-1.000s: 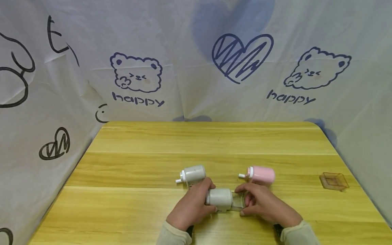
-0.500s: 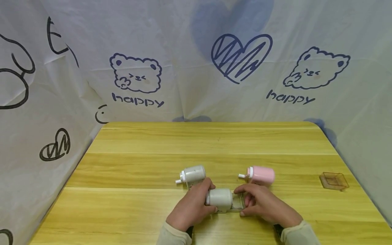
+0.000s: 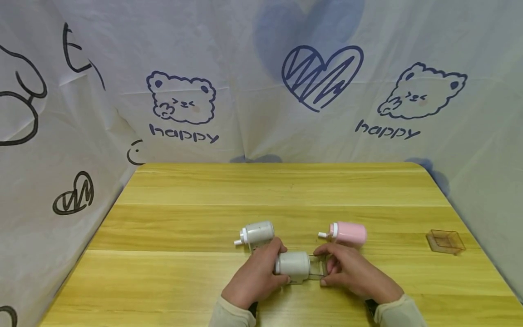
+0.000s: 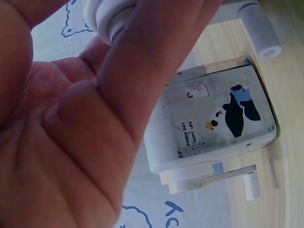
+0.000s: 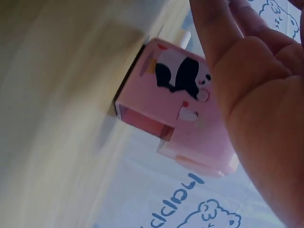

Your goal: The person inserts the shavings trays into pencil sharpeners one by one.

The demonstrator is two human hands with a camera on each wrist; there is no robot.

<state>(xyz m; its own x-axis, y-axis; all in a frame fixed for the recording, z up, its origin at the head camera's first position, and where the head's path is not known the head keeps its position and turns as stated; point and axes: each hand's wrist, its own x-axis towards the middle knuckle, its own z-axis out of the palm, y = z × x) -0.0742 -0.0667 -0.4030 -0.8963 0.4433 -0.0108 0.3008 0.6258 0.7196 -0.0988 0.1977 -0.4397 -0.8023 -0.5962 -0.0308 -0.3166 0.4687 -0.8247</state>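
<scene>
Barely anything has moved in the last second: both your hands keep their places, with at most a slight shift in the small clear tray (image 3: 318, 268) between them. Your left hand (image 3: 256, 275) has its fingers curled round an off-white device (image 3: 294, 265), smooth and cylindrical on top, low on the wooden surface (image 3: 163, 277) right in front of you. Your right hand (image 3: 354, 274) has its fingers pinched on the clear tray, which is boxy and see-through, at that device's right end.

Just beyond your left hand rests a grey device (image 3: 260, 231) with a white collar and thin crank; its glossy, scuffed side carries a panda print. Beyond your right hand lies a pink device (image 3: 351, 232), equally rounded and shiny, with a recess in its squarish base. Well apart, near the right edge, sits a translucent brown tray (image 3: 443, 248), thin-walled and rectangular.
</scene>
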